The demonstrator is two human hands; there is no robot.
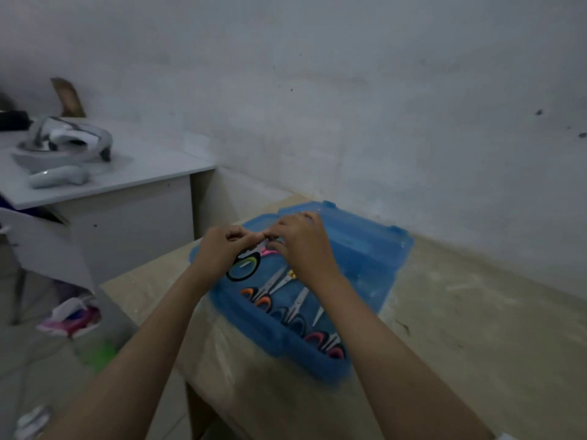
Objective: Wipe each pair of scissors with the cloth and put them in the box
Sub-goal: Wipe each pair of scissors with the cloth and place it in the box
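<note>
Both hands [222, 249] [301, 246] hide scissor blades [265, 247] over box [365, 249].

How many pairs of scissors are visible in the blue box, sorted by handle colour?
Green-handled scissors: 1
Pink-handled scissors, under the hands: 1
Orange-handled scissors: 1
Blue-handled scissors: 1
Red-handled scissors: 1
Total: 5 in the blue box; more may be hidden.

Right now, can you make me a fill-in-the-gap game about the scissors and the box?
1. The box is the colour ____.
2. Both hands, left hand and right hand, are over the ____.
3. The scissors with orange handles lie ____ the box.

Missing words: blue; box; inside
</note>
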